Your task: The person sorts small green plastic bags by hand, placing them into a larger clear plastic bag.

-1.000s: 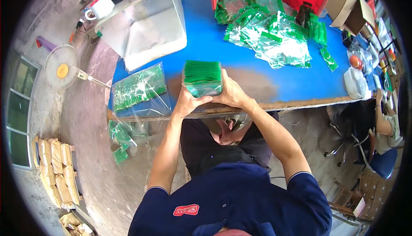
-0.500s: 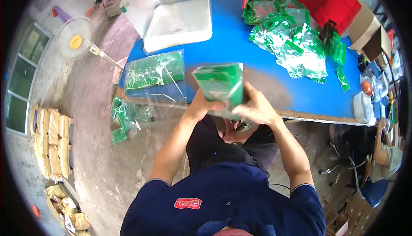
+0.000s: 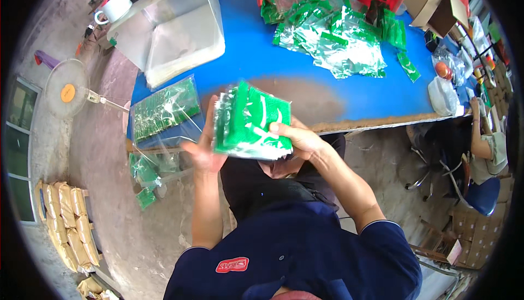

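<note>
Head view: the right hand point(image 3: 301, 140) has its grip on a stack of green packets point(image 3: 259, 119), thumb on top, at the bench's point(image 3: 248, 54) near edge; the left hand point(image 3: 205, 152) splays alongside, contact unclear. Firm, even thumb pressure should prevent slipping!

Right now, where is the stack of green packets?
In the head view, the stack of green packets is near the centre, in the right hand, with the left hand at its left side, by the near edge of the blue table.
</note>
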The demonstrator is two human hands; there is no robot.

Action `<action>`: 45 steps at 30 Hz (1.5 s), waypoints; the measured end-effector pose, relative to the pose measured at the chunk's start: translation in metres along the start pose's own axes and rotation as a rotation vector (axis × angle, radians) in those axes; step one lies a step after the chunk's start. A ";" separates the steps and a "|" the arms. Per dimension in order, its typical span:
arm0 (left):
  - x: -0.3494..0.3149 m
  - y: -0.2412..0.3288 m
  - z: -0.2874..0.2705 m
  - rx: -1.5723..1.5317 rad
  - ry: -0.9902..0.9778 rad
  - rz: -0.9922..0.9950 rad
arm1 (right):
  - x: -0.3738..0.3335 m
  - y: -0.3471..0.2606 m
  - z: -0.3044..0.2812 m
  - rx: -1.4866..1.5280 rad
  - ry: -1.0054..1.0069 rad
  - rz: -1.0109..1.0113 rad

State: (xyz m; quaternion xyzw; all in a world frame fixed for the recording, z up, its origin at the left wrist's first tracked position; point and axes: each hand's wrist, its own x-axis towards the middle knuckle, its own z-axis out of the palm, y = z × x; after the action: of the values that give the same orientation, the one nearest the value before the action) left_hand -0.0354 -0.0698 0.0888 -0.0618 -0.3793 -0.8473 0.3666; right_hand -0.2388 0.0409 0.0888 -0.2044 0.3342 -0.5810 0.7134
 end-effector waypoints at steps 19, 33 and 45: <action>-0.059 -0.036 -0.010 0.941 0.916 0.314 | 0.015 0.012 0.036 -1.031 -0.096 -0.329; -0.142 0.100 -0.096 2.498 0.501 0.141 | 0.045 -0.007 -0.048 -1.348 0.611 -1.243; -0.039 0.054 -0.044 2.281 0.364 0.023 | 0.023 -0.053 -0.013 -0.419 0.348 -0.740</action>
State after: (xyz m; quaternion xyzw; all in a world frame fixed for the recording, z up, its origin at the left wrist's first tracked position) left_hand 0.0367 -0.1014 0.0753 0.4249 -0.8652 -0.0051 0.2663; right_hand -0.2824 0.0073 0.1110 -0.3492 0.4639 -0.7424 0.3343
